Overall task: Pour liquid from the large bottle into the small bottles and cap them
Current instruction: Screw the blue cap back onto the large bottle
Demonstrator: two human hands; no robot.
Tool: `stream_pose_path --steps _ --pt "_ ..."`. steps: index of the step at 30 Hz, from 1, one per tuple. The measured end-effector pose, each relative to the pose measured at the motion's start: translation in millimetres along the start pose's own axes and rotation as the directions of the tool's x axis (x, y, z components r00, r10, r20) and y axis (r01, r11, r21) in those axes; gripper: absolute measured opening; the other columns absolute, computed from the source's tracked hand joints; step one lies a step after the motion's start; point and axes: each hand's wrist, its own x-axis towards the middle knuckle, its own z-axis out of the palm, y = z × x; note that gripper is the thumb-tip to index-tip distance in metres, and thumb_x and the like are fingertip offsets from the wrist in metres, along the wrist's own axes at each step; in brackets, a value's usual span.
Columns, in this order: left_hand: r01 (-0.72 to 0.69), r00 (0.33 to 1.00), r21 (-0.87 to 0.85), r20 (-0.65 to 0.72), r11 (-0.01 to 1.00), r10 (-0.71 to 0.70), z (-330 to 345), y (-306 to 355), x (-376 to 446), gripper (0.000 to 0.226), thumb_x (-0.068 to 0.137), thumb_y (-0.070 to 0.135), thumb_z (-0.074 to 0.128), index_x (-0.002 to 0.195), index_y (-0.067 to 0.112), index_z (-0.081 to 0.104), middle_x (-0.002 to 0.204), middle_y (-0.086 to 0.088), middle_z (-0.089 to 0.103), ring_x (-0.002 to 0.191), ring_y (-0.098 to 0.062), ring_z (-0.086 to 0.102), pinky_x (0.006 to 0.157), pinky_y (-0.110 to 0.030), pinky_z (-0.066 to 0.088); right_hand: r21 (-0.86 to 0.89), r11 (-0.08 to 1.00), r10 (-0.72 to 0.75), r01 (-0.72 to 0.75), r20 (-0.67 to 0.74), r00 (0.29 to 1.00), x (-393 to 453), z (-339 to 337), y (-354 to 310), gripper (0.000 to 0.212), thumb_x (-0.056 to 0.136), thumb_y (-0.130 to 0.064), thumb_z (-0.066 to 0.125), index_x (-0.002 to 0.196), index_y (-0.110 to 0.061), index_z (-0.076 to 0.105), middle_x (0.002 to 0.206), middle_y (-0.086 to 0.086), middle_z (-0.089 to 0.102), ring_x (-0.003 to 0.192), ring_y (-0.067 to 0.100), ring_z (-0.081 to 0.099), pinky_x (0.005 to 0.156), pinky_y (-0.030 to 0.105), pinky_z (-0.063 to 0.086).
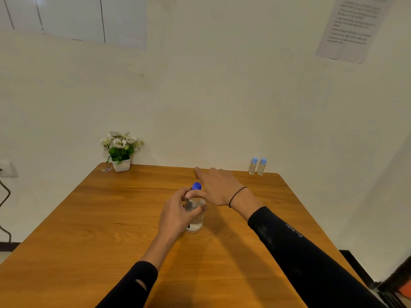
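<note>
The large clear bottle (195, 215) with a blue cap (196, 186) stands upright in the middle of the wooden table (111, 218). My left hand (176, 213) grips its upper body, fingers curled round it. My right hand (216, 187) hovers just right of the cap with fingers spread and straight, the thumb near the bottle's neck. Two small bottles (257, 166) with light blue caps stand side by side at the table's far right edge, by the wall.
A small white pot of white flowers (120, 150) stands at the table's far left corner, with a small scrap beside it. A printed sheet (351, 27) hangs on the wall at upper right. A cable hangs by a wall socket at far left.
</note>
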Motion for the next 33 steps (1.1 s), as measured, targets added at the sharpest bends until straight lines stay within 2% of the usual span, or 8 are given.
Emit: stream_pose_path --steps 4,8,12,14,18,23,27,33 --pt "0.023 1.000 0.010 0.003 1.000 -0.024 0 0 1 0.084 0.074 0.049 0.091 0.147 0.027 0.056 0.127 0.016 0.063 0.115 -0.009 0.061 0.094 -0.038 0.060 0.209 0.973 -0.115 0.095 0.086 0.990 1 4 7 0.031 0.103 -0.027 0.061 0.128 -0.036 0.046 0.094 -0.001 0.063 0.083 0.024 0.065 0.061 0.034 0.051" --pt "0.024 1.000 0.014 0.003 1.000 -0.024 1 2 1 0.081 0.074 0.049 0.091 0.145 0.025 0.058 0.129 0.013 0.066 0.116 -0.012 0.063 0.094 -0.041 0.061 0.157 0.982 -0.120 0.106 0.078 0.990 0 3 4 0.007 0.105 -0.026 0.057 0.109 -0.027 0.052 0.095 0.002 0.066 0.082 0.023 0.066 0.056 0.027 0.041" --pt "0.014 1.000 0.029 0.008 0.999 -0.014 -1 0 1 0.083 0.068 0.063 0.086 0.140 0.028 0.061 0.126 0.011 0.069 0.115 -0.012 0.064 0.089 -0.042 0.063 0.061 0.997 -0.050 0.046 0.072 0.996 1 -7 2 0.046 0.096 -0.059 0.061 0.119 -0.019 0.055 0.090 0.004 0.060 0.076 0.026 0.059 0.054 0.030 0.035" --pt "0.018 1.000 0.023 0.000 1.000 -0.018 0 0 2 0.085 0.069 0.059 0.089 0.142 0.028 0.060 0.128 0.010 0.069 0.115 -0.012 0.064 0.091 -0.043 0.062 0.153 0.987 -0.068 0.052 0.103 0.992 0 -6 3 0.047 0.099 -0.045 0.065 0.137 -0.025 0.047 0.099 0.005 0.062 0.085 0.026 0.063 0.060 0.032 0.041" --pt "0.028 1.000 0.021 0.001 0.999 -0.028 1 2 1 0.084 0.072 0.050 0.092 0.145 0.027 0.057 0.128 0.013 0.065 0.116 -0.011 0.062 0.092 -0.037 0.060 0.147 0.981 -0.140 0.126 0.089 0.986 -2 -4 0 0.020 0.101 -0.013 0.061 0.118 -0.020 0.052 0.098 0.005 0.065 0.087 0.024 0.065 0.055 0.025 0.034" --pt "-0.007 1.000 0.011 -0.004 1.000 0.007 -1 1 -2 0.076 0.073 0.053 0.089 0.140 0.031 0.060 0.122 0.016 0.067 0.113 -0.010 0.064 0.087 -0.038 0.061 0.136 0.991 -0.015 0.003 0.087 0.996 2 -2 -3 0.049 0.092 -0.054 0.070 0.118 -0.016 0.051 0.077 -0.003 0.050 0.064 0.018 0.052 0.052 0.030 0.037" --pt "0.033 0.999 -0.031 0.027 0.999 -0.032 -2 -9 -10 0.090 0.065 0.053 0.092 0.142 0.040 0.045 0.124 0.013 0.067 0.112 -0.012 0.066 0.089 -0.041 0.062 0.394 0.911 0.081 -0.125 0.127 0.989 -9 11 5 0.096 0.080 -0.063 0.078 0.151 -0.017 0.032 0.093 0.001 0.059 0.074 0.018 0.059 0.062 0.032 0.048" --pt "0.073 0.994 0.115 0.071 0.991 -0.081 -5 -24 -13 0.076 0.069 0.051 0.093 0.132 0.028 0.058 0.120 0.010 0.073 0.099 -0.008 0.071 0.081 -0.034 0.064 0.721 0.656 0.087 -0.224 0.222 0.971 -25 67 -4 0.079 0.086 -0.044 0.082 0.147 -0.026 0.035 0.124 -0.006 0.060 0.100 0.019 0.069 0.065 0.028 0.061"
